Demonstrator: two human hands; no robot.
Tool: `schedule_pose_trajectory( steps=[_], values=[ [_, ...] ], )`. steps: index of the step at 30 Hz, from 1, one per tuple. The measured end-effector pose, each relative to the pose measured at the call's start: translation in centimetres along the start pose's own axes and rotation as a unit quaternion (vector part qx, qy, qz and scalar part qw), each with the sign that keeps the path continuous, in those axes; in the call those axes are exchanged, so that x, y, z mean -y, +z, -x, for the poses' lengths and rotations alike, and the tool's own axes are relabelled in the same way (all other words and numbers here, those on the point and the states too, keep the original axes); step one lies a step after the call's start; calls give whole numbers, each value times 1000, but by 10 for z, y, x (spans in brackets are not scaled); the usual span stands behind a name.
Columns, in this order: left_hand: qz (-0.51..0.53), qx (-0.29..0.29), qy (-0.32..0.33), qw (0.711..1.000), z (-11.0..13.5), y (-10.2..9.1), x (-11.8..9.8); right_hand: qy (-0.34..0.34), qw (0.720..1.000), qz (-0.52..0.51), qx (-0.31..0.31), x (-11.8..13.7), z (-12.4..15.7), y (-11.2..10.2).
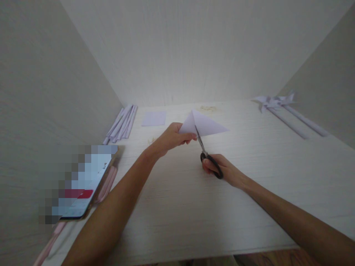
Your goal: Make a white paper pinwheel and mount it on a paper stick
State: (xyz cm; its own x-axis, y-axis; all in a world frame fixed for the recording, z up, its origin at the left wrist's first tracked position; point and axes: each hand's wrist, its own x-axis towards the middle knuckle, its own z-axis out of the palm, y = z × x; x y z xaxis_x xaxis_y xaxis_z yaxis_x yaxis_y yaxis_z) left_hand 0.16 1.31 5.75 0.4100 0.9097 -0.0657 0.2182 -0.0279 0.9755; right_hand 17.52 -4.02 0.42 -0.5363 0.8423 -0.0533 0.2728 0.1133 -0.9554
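Between thumb and fingers, my left hand pinches a pale lilac sheet of paper, which looks folded to a triangle with a crease or slit running down from its top point. My right hand grips a pair of scissors by the black handles. The metal blades point up and away from me, at the lower edge of the paper beside my left fingertips. Whether the blades are fully closed is hard to see. The paper is held a little above the white table.
Rolled paper sticks lie at the back left, beside a flat paper square. Paper pinwheels on sticks lie back right. A tablet or phone leans at the left on a pink support. Walls enclose the white table.
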Motion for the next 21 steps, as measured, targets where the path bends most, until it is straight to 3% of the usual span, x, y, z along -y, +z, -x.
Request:
schedule_pose_trajectory(
  steps=[21],
  values=[
    [47, -16, 7, 999, -2, 3, 5, -2, 1000, -26, 10, -1, 1, -1]
  ],
)
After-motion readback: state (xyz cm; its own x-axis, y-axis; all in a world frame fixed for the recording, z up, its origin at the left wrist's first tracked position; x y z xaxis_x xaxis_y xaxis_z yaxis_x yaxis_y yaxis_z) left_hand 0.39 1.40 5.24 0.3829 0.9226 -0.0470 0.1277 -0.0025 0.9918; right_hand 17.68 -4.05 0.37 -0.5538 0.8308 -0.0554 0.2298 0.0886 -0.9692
